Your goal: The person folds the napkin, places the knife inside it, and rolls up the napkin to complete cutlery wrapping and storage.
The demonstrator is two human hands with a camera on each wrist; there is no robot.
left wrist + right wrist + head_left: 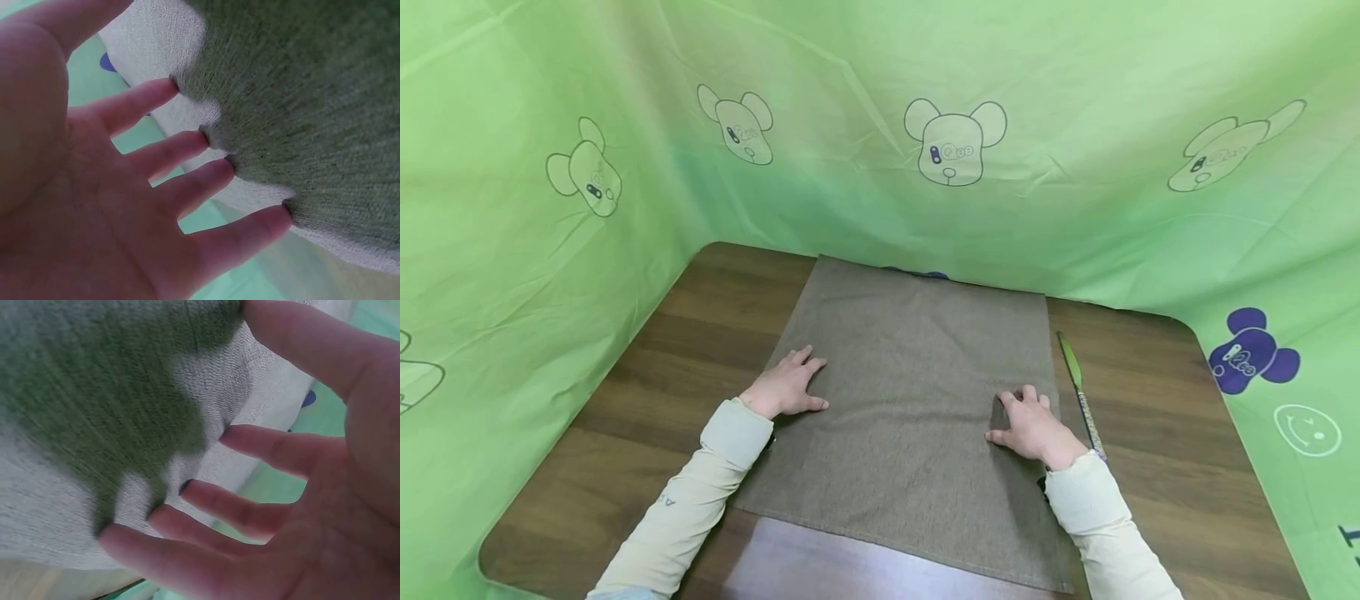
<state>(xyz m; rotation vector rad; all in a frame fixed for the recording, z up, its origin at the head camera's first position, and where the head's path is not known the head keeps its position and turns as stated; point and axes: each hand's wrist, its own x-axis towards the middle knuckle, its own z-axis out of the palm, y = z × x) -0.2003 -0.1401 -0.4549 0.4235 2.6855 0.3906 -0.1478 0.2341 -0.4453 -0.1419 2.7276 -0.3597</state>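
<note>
A grey-brown cloth (917, 358) lies spread over the middle of the table, with light wrinkles between the hands. At its left side, my left hand (784, 385) rests on it with the fingers spread. My right hand (1033, 423) touches the cloth near its right edge, fingers apart and slightly bent. Both wrist views have the fingertips of the left hand (112, 181) and right hand (312, 487) pressing on the woven fabric, and neither hand pinches it. Just beyond the cloth's right edge lies a knife (1081, 392) with a green blade and a speckled handle, close to my right hand.
Dark wood-grain tabletop (662, 375) shows on both sides of the cloth. A green curtain (850, 125) printed with bear-like heads hangs along the back and both sides. Bright glare (820, 558) falls on the table's near part.
</note>
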